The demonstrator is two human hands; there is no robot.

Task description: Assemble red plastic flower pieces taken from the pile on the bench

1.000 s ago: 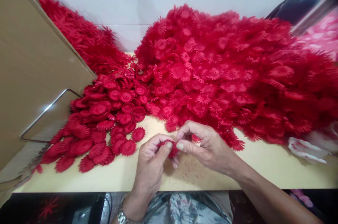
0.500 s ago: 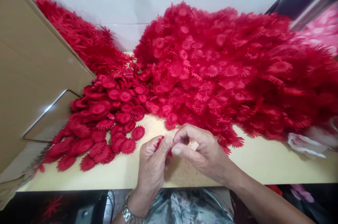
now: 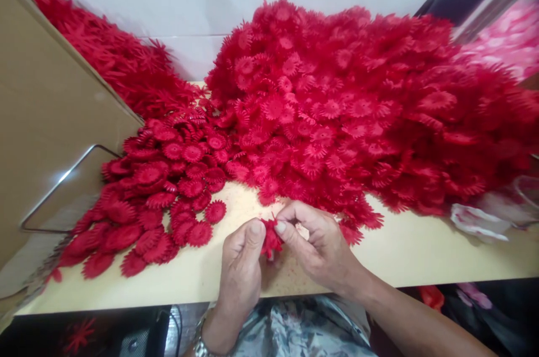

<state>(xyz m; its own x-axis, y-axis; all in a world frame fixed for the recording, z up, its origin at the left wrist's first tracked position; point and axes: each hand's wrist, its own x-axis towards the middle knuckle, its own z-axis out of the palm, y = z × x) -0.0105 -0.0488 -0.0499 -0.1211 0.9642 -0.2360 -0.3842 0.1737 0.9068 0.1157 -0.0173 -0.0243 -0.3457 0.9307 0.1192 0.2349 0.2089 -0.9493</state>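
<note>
My left hand [image 3: 241, 270] and my right hand [image 3: 315, 247] meet over the front of a pale yellow table [image 3: 404, 259]. Both pinch one small red plastic flower piece [image 3: 270, 239] between thumbs and fingertips. Directly behind the hands rises a large heap of red toothed flower pieces [image 3: 357, 115]. A flatter spread of stacked red flower discs [image 3: 160, 188] lies to the left of my left hand.
A tilted cardboard sheet [image 3: 54, 121] with a metal wire frame [image 3: 63, 180] stands at the left. Another red pile [image 3: 113, 71] runs along the white wall behind it. Crumpled clear plastic [image 3: 480, 222] lies at the right. A dark and pink object [image 3: 497, 14] sits at top right.
Both hands have moved slightly down and toward me, still working the same red piece. The view has shifted a little to the right.
</note>
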